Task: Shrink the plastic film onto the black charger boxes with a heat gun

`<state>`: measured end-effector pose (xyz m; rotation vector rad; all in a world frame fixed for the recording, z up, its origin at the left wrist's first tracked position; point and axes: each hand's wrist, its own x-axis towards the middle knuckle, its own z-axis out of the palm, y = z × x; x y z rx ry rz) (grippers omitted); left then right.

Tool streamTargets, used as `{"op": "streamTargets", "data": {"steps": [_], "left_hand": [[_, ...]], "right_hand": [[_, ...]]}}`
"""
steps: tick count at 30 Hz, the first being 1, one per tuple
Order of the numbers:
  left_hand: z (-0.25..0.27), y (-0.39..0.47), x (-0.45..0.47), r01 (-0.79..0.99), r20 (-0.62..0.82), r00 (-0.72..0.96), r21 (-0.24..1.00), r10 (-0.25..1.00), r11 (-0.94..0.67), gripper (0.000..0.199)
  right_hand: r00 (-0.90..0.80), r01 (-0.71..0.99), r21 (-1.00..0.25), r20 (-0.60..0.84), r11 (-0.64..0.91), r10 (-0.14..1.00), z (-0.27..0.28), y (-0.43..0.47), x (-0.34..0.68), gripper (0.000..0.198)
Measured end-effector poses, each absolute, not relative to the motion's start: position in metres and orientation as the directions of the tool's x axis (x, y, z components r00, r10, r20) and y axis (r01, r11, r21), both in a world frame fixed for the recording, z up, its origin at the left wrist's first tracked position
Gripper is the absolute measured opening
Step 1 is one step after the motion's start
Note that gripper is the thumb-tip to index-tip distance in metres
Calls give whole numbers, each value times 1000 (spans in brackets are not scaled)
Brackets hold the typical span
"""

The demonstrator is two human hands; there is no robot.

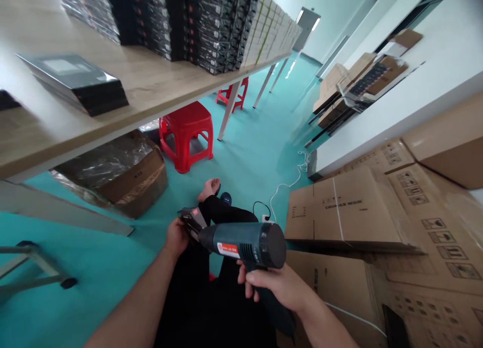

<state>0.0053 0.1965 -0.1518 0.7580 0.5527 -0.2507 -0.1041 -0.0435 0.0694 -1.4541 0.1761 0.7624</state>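
My right hand [264, 282] is wrapped round the handle of a dark teal heat gun [237, 239] with an orange and white label. Its nozzle points left, toward a small dark box [193, 219] with a red mark. That box sits in my left hand [177, 237], whose fingers close on its near side and are partly hidden. The nozzle covers part of the box, and I cannot tell whether the two touch. Both are held above my lap, over black trousers.
A wooden table [158, 103] on my left bears stacks of wrapped black boxes [211, 25] and a separate dark box pile [101, 96]. Beneath it stand a red stool [188, 131] and an open carton [139, 187]. Large cartons [339, 207] line the right; a white cable [279, 189] crosses the floor.
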Motion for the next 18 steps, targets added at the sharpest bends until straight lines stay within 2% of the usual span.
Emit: {"op": "streamTargets", "data": {"steps": [4, 8, 11, 15, 18], "left_hand": [[-151, 201, 7, 390, -578, 816, 569, 16, 724, 16], [-150, 201, 9, 359, -582, 812, 554, 41, 751, 14], [-146, 200, 9, 354, -608, 793, 496, 26, 793, 13], [-138, 206, 5, 362, -598, 801, 431, -40, 827, 17], [-130, 212, 1, 389, -518, 838, 344, -174, 855, 32]], "right_hand": [[735, -601, -786, -614, -143, 287, 64, -59, -126, 14], [717, -678, -734, -671, -36, 190, 62, -65, -137, 26], [699, -703, -710, -677, 45, 232, 59, -60, -138, 29], [760, -643, -759, -617, 99, 206, 54, -56, -139, 31], [696, -696, -712, -635, 97, 337, 54, -65, -143, 34]]}}
